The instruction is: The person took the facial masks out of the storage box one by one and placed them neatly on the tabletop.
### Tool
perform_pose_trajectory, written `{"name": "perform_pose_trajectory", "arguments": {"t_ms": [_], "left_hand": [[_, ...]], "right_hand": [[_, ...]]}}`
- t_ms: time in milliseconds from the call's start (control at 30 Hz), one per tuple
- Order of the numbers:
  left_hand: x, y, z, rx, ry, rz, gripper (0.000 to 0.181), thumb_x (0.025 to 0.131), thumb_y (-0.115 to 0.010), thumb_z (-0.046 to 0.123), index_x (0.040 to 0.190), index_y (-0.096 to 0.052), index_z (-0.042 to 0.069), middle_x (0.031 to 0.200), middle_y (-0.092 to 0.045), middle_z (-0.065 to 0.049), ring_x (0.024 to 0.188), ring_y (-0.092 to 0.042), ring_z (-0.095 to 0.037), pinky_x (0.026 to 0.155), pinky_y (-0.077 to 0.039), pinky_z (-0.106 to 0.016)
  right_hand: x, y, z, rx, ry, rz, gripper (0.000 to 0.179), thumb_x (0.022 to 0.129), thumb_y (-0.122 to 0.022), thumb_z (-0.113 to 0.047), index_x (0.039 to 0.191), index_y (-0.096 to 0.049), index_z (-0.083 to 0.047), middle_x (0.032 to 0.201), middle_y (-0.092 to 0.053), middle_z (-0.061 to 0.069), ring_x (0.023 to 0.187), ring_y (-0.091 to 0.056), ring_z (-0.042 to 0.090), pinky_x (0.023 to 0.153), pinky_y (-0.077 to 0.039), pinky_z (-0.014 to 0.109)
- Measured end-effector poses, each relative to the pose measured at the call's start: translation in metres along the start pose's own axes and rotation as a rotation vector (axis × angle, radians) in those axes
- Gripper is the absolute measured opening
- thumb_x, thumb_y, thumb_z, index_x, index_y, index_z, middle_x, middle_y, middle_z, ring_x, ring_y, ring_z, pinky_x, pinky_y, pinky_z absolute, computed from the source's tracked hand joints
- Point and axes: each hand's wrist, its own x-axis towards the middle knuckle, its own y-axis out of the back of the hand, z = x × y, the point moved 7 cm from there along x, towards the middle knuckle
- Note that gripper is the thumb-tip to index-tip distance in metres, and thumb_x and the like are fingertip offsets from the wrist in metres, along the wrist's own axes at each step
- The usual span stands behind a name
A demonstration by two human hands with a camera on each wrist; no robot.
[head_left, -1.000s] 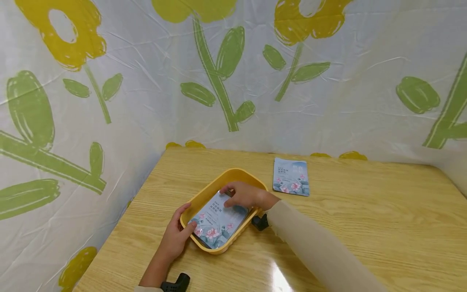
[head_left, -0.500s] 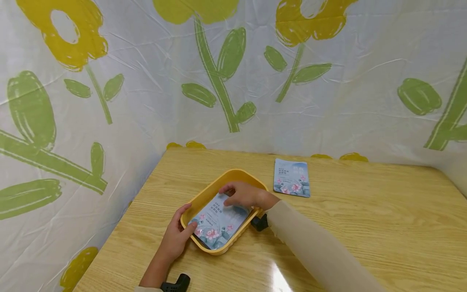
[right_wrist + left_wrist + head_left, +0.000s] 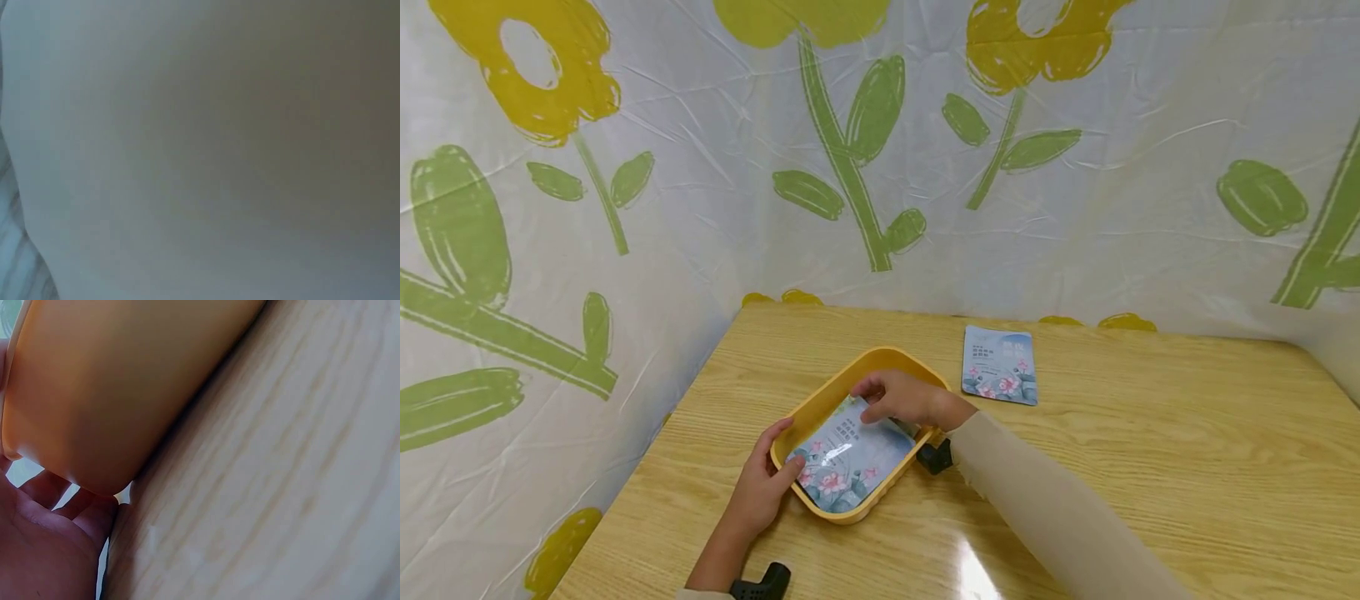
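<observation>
A yellow plastic basket (image 3: 825, 400) stands at a slant on the table. My left hand (image 3: 763, 483) grips its near-left end, thumb over the rim; the left wrist view shows the fingers (image 3: 81, 506) against the outer wall. Inside lies a flat pale-blue packet (image 3: 842, 475) printed with pink lotus flowers and characters. My right hand (image 3: 906, 402) reaches over the basket and pinches the packet's far edge between thumb and fingers. Whether more packets lie under it is hard to tell. The right wrist view is filled by a blurred surface close to the lens.
A similar blue lotus packet (image 3: 998, 367) lies flat on the wooden table (image 3: 1150, 450), to the right of the basket. Behind and to the left hangs a white cloth (image 3: 700, 167) with yellow flowers and green leaves. Black wrist cameras (image 3: 763, 582) sit on both arms.
The top packet in the basket has shifted and tilted slightly under my right hand, and light now glints on its middle. Both hands and the basket have stayed almost in place.
</observation>
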Motion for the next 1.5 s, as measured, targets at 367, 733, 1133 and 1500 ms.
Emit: {"name": "perform_pose_trajectory", "arguments": {"t_ms": [367,733,1133,1500], "left_hand": [[0.002,0.001,-0.005,0.006,0.023,-0.002,0.058,0.098,-0.062,0.008,0.151,-0.036,0.006,0.156,-0.03,-0.022,0.138,-0.038,-0.038,0.099,-0.038,-0.015],[0.002,0.002,-0.003,0.03,0.02,0.014,0.058,0.098,-0.063,0.01,0.15,-0.038,0.007,0.154,-0.034,-0.021,0.135,-0.042,-0.036,0.099,-0.039,-0.016],[0.0,0.0,0.0,-0.022,0.012,-0.003,0.053,0.098,-0.061,0.006,0.146,-0.039,0.003,0.149,-0.036,-0.026,0.121,-0.05,-0.036,0.089,-0.048,-0.017],[0.0,-0.001,0.0,-0.027,0.034,-0.001,0.054,0.098,-0.06,0.005,0.147,-0.038,0.003,0.152,-0.034,-0.024,0.126,-0.047,-0.035,0.091,-0.046,-0.016]], "right_hand": [[-0.003,0.001,0.005,-0.05,-0.044,-0.019,0.039,0.086,-0.077,-0.01,0.123,-0.067,-0.003,0.123,-0.063,0.004,0.107,-0.054,0.019,0.101,-0.042,0.037],[-0.008,0.004,0.001,-0.06,0.012,-0.068,0.037,0.087,-0.076,-0.012,0.123,-0.068,-0.004,0.127,-0.062,0.005,0.106,-0.054,0.018,0.095,-0.045,0.031],[-0.015,-0.001,-0.007,0.058,0.044,-0.13,0.036,0.089,-0.074,-0.005,0.123,-0.066,0.002,0.116,-0.063,0.008,0.095,-0.06,0.018,0.084,-0.052,0.028],[-0.023,-0.015,-0.022,-0.107,0.053,-0.183,0.042,0.085,-0.08,-0.015,0.125,-0.069,-0.013,0.117,-0.062,-0.001,0.098,-0.058,0.015,0.082,-0.052,0.028]]}}
